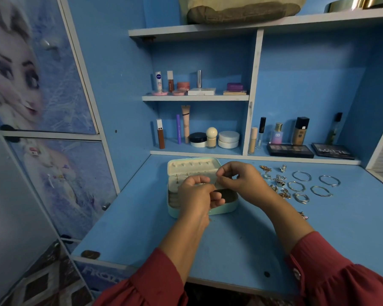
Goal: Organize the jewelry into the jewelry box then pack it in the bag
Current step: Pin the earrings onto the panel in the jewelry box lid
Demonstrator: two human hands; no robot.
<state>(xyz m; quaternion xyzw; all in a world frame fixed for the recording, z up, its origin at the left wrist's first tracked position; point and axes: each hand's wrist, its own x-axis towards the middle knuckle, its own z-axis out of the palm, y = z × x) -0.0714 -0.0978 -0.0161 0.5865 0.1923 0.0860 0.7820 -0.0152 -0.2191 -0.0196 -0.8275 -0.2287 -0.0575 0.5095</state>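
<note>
Head view. The jewelry box (175,208), pale mint and rounded at the corners, lies on the blue desk (142,228) with its long axis running left to right. Its lid (192,165) is swung open and stands up at the far side, the pale lining with a row of small hooks facing the person. Inside the near half, a ribbed ring roll shows at the left and a dark compartment at the right.

Both hands are over the open box. The left hand (197,193) has its fingers curled, thumb and fingertips drawn together above the middle of the box. The right hand (241,180) is likewise narrowed to a pinch, fingertips meeting close to those of the left. What is held between them is too small to make out; it may be a fine piece of jewelry, but I cannot tell.

To the right of the box, well clear of it, lie silver bangles (301,176) in loose rows, and between these and the right hand a cluster of rings and earrings (279,181).

The desk is set in a blue shelving unit. Cosmetics bottles (300,131) and palettes (290,150) stand at the back; a shelf (195,97) carries more tubes and jars. A printed cupboard door (31,74) stands at the left. Red sleeves (341,272) cover the forearms.
</note>
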